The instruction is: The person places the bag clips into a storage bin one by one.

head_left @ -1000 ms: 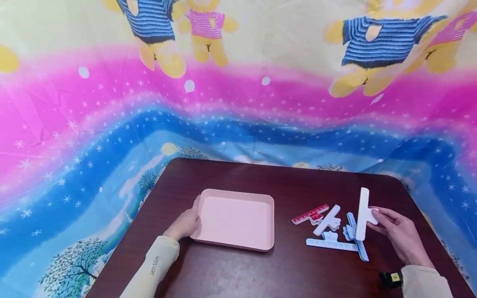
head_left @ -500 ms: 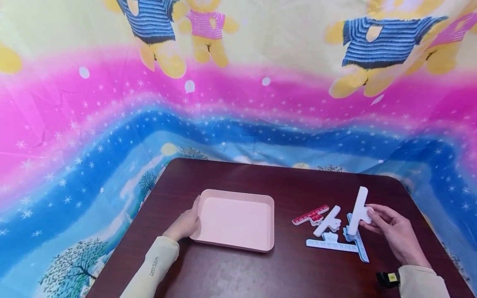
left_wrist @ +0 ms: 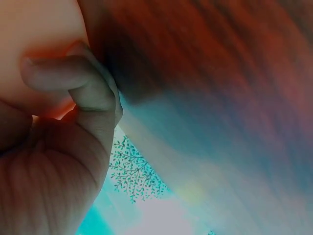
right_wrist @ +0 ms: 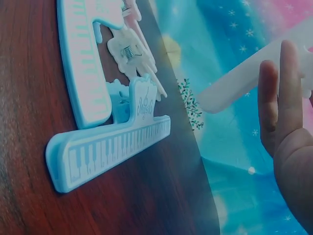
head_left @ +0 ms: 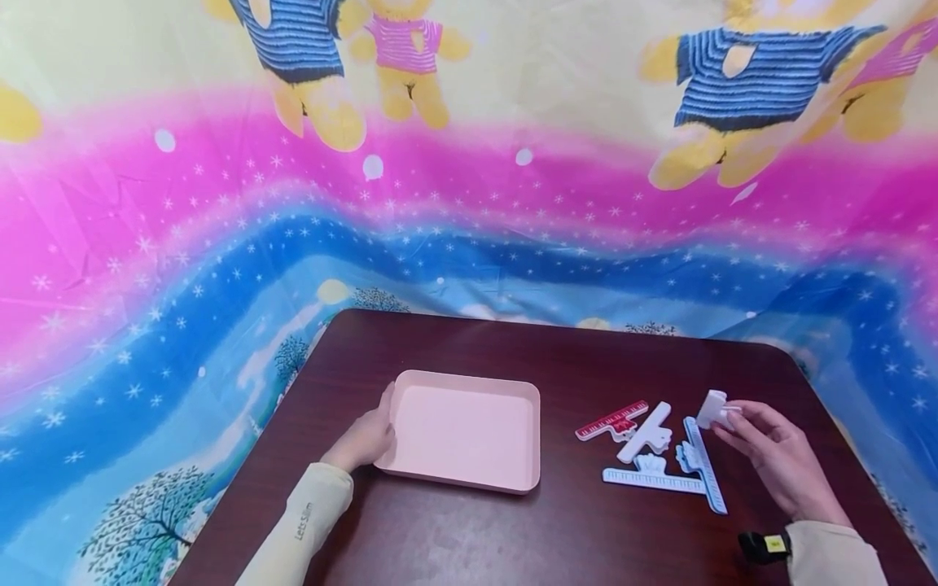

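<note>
My left hand grips the left side of a shallow pink tray on the table. In the left wrist view its bent fingers lie against the tray wall. My right hand pinches a white piano-style clip by its handle, above the table's right part. The right wrist view shows the long bar of this white clip behind two fingers. Below and left of that hand lie a blue clip, a light blue clip, another white clip and a red clip.
The dark wooden table has rounded far corners. A printed cloth with bears and snowflakes hangs behind and beside it. A black strap with a yellow label is at the right wrist.
The white clip in my right hand first shifted left, then turned so that it looks short from the head view. My left hand and the tray have stayed put.
</note>
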Demonstrator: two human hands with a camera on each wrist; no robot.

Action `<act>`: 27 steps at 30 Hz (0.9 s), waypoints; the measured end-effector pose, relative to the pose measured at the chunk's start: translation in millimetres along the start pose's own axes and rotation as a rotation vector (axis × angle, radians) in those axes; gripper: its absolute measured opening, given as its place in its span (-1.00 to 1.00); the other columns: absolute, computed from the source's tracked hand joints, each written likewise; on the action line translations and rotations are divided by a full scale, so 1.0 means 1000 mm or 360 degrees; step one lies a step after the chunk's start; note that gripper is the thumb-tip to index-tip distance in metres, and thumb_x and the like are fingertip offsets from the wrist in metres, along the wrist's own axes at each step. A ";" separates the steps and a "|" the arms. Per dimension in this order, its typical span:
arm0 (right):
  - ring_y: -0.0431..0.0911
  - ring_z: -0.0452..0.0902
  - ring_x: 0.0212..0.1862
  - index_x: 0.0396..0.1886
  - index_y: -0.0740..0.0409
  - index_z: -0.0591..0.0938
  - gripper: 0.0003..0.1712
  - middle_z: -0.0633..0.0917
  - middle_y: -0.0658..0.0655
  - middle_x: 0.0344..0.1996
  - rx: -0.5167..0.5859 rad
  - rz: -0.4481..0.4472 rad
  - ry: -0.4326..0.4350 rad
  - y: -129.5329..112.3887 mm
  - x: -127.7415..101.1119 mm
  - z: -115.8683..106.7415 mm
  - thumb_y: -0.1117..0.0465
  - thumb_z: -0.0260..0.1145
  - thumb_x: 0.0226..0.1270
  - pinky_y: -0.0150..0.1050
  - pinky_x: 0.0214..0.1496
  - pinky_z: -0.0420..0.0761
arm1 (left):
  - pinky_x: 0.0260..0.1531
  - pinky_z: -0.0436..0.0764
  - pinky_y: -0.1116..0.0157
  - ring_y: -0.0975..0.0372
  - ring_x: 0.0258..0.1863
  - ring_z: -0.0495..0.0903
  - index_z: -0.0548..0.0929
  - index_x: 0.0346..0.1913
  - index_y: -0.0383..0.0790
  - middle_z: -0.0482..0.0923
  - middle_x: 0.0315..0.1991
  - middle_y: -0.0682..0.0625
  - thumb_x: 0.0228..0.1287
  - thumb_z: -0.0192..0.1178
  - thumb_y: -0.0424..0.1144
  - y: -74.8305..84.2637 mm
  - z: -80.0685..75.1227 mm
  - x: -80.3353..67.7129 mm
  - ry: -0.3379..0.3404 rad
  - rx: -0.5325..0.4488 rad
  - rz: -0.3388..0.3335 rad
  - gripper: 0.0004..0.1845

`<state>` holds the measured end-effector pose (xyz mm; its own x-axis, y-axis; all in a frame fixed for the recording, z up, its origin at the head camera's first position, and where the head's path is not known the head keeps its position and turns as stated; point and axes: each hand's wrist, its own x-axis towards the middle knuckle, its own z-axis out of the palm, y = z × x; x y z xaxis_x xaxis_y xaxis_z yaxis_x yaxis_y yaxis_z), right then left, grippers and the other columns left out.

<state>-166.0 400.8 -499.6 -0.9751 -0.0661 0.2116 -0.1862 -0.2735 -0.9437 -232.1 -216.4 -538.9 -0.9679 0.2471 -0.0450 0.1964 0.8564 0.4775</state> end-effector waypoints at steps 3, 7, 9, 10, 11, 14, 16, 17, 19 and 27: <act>-0.21 0.73 0.06 0.19 0.33 0.64 -0.62 0.73 -0.01 0.05 -0.0034 -0.0006 -0.0037 0.000 0.000 0.000 0.53 0.00 0.58 -0.34 0.09 0.70 | -0.19 0.63 0.07 0.13 -0.41 0.56 -0.08 0.61 -0.50 0.65 -0.31 -0.27 0.35 0.05 -0.48 0.000 0.000 0.001 0.0000 0.0001 -0.0005 -0.16; -0.24 0.73 0.06 0.17 0.37 0.66 -0.65 0.77 -0.03 0.05 -0.0046 0.0004 -0.0016 -0.001 0.001 0.002 0.49 0.02 0.60 -0.40 0.08 0.68 | -0.22 0.63 0.08 0.13 -0.43 0.55 -0.08 0.61 -0.51 0.64 -0.34 -0.26 0.35 0.05 -0.47 0.000 -0.001 0.001 0.0004 0.0002 -0.0006 -0.16; -0.27 0.72 0.05 0.17 0.36 0.68 -0.65 0.78 -0.05 0.05 -0.0052 0.0022 0.0011 -0.001 0.002 0.002 0.48 0.04 0.60 -0.42 0.05 0.69 | -0.22 0.63 0.08 0.13 -0.43 0.56 -0.08 0.61 -0.51 0.65 -0.31 -0.29 0.35 0.05 -0.47 0.001 -0.002 0.001 0.0004 0.0000 -0.0003 -0.16; -0.28 0.71 0.05 0.19 0.36 0.68 -0.64 0.79 -0.06 0.05 -0.0060 0.0026 0.0019 -0.001 0.002 0.002 0.48 0.05 0.59 -0.42 0.04 0.69 | -0.22 0.63 0.08 0.13 -0.42 0.56 -0.08 0.61 -0.51 0.66 -0.29 -0.30 0.35 0.04 -0.48 0.001 -0.002 0.001 0.0007 0.0001 0.0000 -0.16; -0.29 0.71 0.06 0.20 0.36 0.67 -0.63 0.79 -0.07 0.05 -0.0072 0.0029 0.0027 -0.001 0.003 0.002 0.48 0.05 0.59 -0.43 0.04 0.69 | -0.22 0.63 0.08 0.13 -0.42 0.56 -0.08 0.61 -0.51 0.67 -0.27 -0.32 0.35 0.04 -0.48 0.001 -0.002 0.001 0.0007 0.0000 -0.0001 -0.16; -0.31 0.69 0.07 0.24 0.36 0.65 -0.62 0.78 -0.09 0.07 -0.0105 0.0027 0.0035 0.000 0.003 0.002 0.49 0.06 0.58 -0.46 0.04 0.67 | -0.23 0.63 0.08 0.13 -0.42 0.56 -0.08 0.61 -0.51 0.67 -0.26 -0.32 0.37 0.04 -0.47 0.001 -0.002 0.001 0.0003 0.0004 -0.0002 -0.17; -0.32 0.69 0.08 0.26 0.38 0.64 -0.61 0.77 -0.09 0.07 -0.0118 0.0023 0.0039 0.001 0.003 0.002 0.51 0.06 0.57 -0.47 0.06 0.66 | -0.23 0.63 0.08 0.13 -0.42 0.56 -0.07 0.61 -0.52 0.68 -0.25 -0.32 0.36 0.04 -0.48 0.002 -0.003 0.000 0.0008 0.0011 0.0005 -0.18; -0.32 0.68 0.08 0.27 0.39 0.63 -0.60 0.76 -0.10 0.08 -0.0120 0.0022 0.0038 0.002 0.003 0.002 0.52 0.07 0.56 -0.47 0.07 0.65 | -0.22 0.63 0.07 0.13 -0.42 0.57 -0.07 0.60 -0.52 0.69 -0.25 -0.32 0.36 0.03 -0.48 0.002 -0.003 0.000 0.0008 0.0018 0.0007 -0.18; -0.34 0.68 0.09 0.30 0.38 0.61 -0.58 0.75 -0.12 0.11 -0.0132 0.0030 0.0042 0.003 0.002 0.002 0.53 0.08 0.55 -0.49 0.08 0.64 | -0.20 0.63 0.06 0.12 -0.40 0.57 -0.06 0.60 -0.52 0.69 -0.22 -0.34 0.35 0.03 -0.49 0.003 -0.003 -0.001 0.0013 0.0028 0.0015 -0.18; -0.38 0.68 0.03 0.41 0.28 0.55 -0.48 0.69 -0.23 0.10 -0.0250 0.0119 0.0147 0.003 0.001 0.004 0.50 0.21 0.49 -0.48 -0.01 0.67 | -0.22 0.62 0.08 0.12 -0.40 0.57 -0.06 0.61 -0.52 0.70 -0.24 -0.30 0.36 0.03 -0.49 0.004 -0.003 -0.002 -0.0011 0.0006 -0.0003 -0.18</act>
<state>-167.0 395.9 -501.7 -0.9925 0.0097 0.1218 -0.1221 -0.1173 -0.9856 -230.3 -215.1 -534.2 -0.9673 0.2484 -0.0522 0.1949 0.8586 0.4741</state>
